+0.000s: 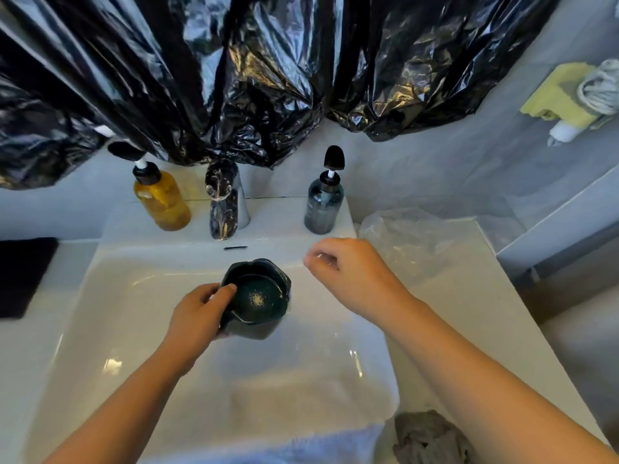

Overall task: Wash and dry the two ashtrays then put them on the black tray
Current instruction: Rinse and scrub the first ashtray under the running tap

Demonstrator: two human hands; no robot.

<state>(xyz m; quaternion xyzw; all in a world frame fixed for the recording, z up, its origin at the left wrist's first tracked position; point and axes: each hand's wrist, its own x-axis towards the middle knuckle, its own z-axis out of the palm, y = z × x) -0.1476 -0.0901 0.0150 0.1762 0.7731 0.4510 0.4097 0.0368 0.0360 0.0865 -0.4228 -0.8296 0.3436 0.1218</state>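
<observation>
A dark green ashtray [259, 298] with pale specks of ash in its bowl hangs over the white sink [110, 296], below the tap [224, 202]. My left hand [201, 313] grips its left rim, thumb inside the bowl. My right hand [348, 272] hovers over the sink's right rim with fingers loosely curled, holding nothing. The black tray [23, 276] lies on the counter at the far left, partly out of view. Only one ashtray shows.
An amber soap bottle [160, 199] and a dark blue pump bottle [323, 202] flank the tap. Clear crumpled plastic [408, 239] lies right of the sink. A grey cloth [432, 437] sits at the front right. Black plastic sheeting [234, 78] hangs behind.
</observation>
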